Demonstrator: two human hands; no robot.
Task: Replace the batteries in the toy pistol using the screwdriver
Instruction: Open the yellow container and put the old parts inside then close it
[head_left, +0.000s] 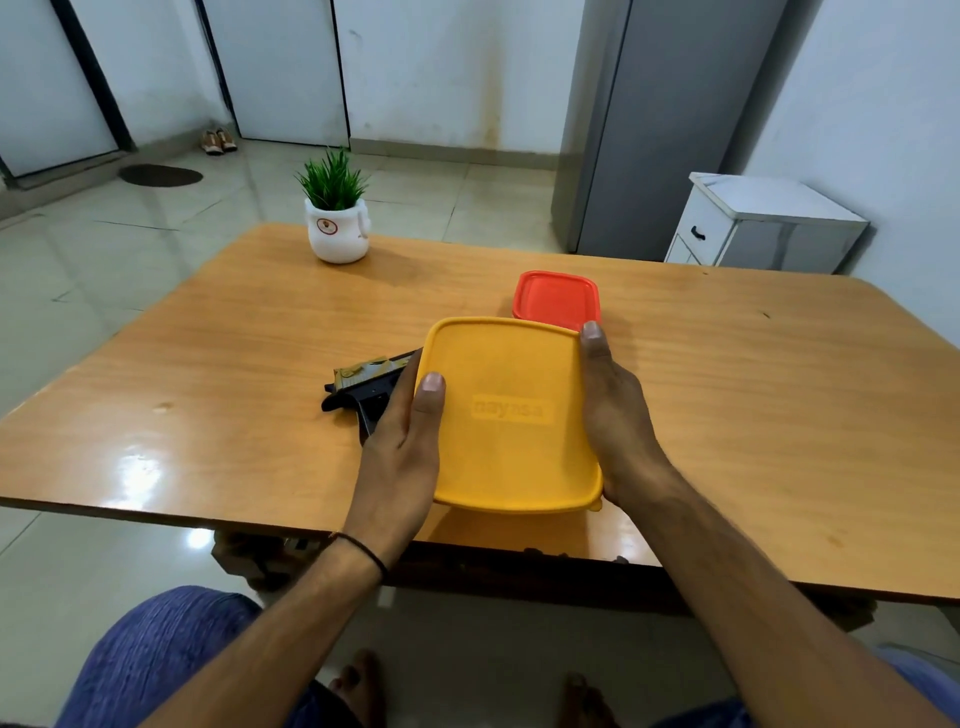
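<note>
We are at setup: left hand (400, 447) and right hand (618, 415) clamp fingers on the sides of the yellow lidded box (509, 415). The toy pistol (358, 395) lies just left on the counter (727, 415). Next, probably prising off the lid.

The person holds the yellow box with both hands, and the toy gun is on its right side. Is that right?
No. The head view shows the left hand and right hand holding the yellow box, but the toy pistol lies to its left, not right.
</note>
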